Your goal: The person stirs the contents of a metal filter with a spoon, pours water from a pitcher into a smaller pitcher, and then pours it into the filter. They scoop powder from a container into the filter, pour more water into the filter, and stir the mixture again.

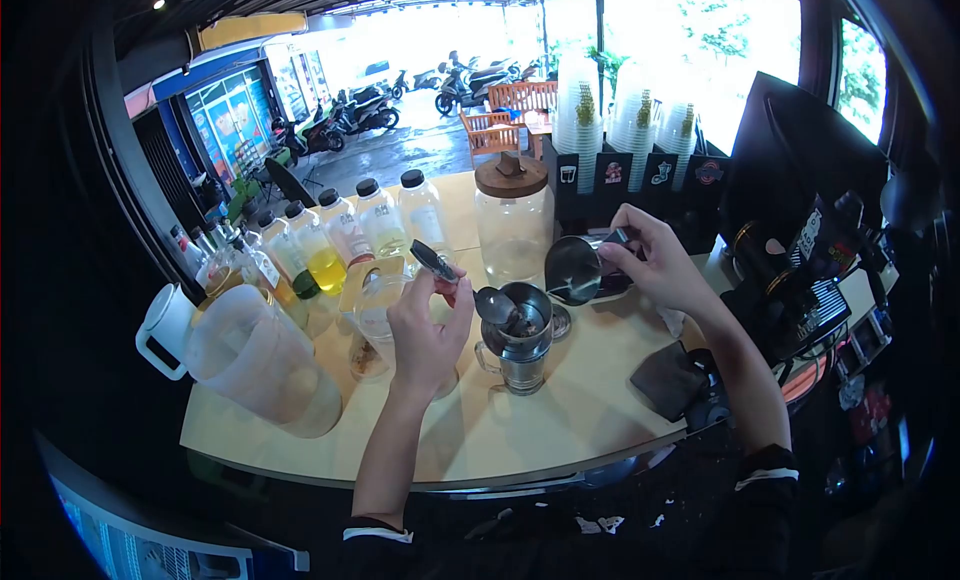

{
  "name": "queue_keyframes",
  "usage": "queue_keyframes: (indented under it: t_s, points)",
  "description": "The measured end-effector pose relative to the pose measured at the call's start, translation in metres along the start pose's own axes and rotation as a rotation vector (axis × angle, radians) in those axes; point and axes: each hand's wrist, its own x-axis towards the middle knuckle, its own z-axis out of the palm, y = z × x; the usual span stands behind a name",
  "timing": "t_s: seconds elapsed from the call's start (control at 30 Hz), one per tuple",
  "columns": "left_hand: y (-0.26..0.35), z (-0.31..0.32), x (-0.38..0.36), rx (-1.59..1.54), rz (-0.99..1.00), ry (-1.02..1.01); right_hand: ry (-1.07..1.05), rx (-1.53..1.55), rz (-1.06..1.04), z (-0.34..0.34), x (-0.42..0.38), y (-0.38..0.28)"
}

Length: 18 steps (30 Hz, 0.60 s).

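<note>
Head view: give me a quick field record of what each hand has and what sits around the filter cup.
left hand: holds a spoon over the filter cup, pinched at its dark handle
right hand: holds a metal jug tilted toward the filter cup
filter cup: metal, on a glass mug, dark contents inside
counter: pale, curved edge
left of cup: plastic pitcher, row of bottles
behind cup: glass jar with wooden lid
right of cup: dark cloth
</note>
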Motion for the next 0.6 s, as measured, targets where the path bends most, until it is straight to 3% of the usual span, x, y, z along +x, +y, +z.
queue_keyframes:
  t_s: [0.3, 0.4, 0.6]
  points:
    - [0.000, 0.004, 0.000, -0.010, -0.014, -0.013, -0.098, -0.103, -0.097, 0.021, 0.023, -0.050]
    - [0.001, 0.006, 0.000, -0.001, -0.011, -0.012, -0.127, -0.030, 0.038, 0.026, 0.027, -0.052]
    - [0.003, 0.007, -0.001, 0.000, -0.014, -0.026, -0.128, -0.250, -0.083, 0.032, 0.035, -0.048]
